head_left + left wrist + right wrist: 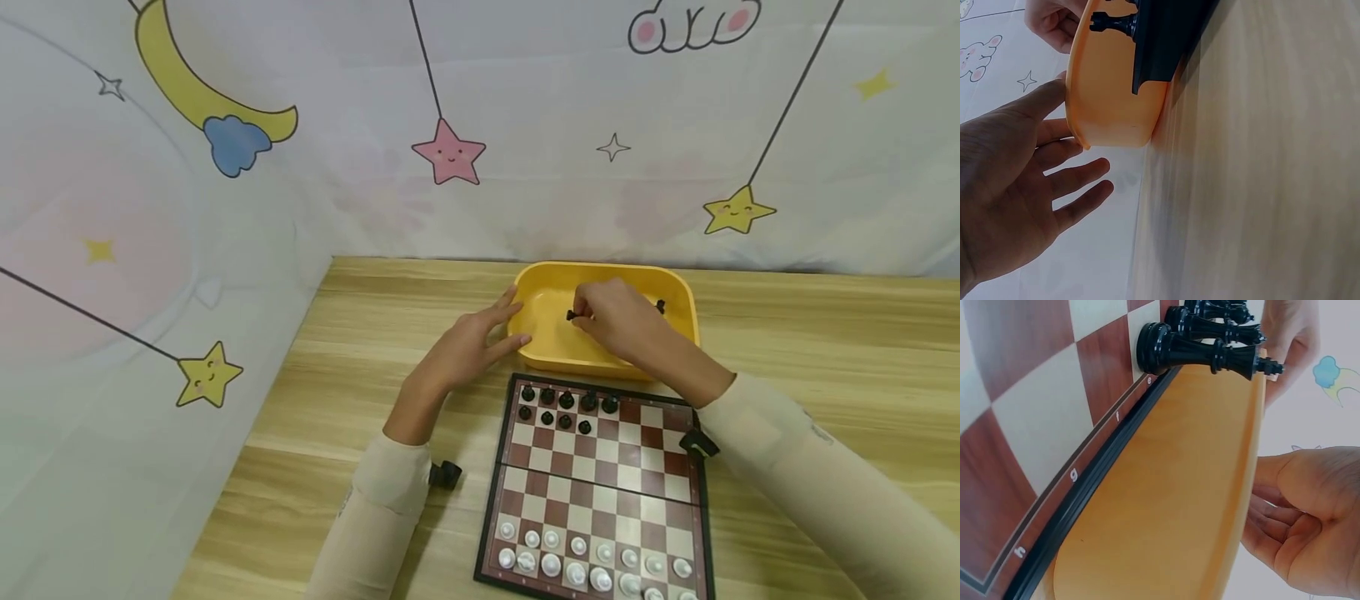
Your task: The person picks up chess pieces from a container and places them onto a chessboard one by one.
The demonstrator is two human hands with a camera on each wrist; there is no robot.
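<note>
My right hand [621, 318] reaches over the yellow tub [542, 327] and pinches a small black chess piece [571, 315] between thumb and fingers; most of the piece is hidden. My left hand [467, 343] rests at the tub's left rim, its fingers loosely spread, thumb over the edge in the left wrist view. Another black chess piece [661, 306] shows inside the tub, right of the right hand. In front of the tub lies the checkered chessboard [615, 475]. Along its far left side stand several black pieces, among them a king [1210, 353] in the right wrist view.
White chess pieces [576, 573] stand in two rows on the board's near side. The board and tub sit on a wood-grain table [375, 333]. Behind it hangs a white cloth [540, 208] printed with stars. Black wrist cameras [446, 475] sit at both sleeves.
</note>
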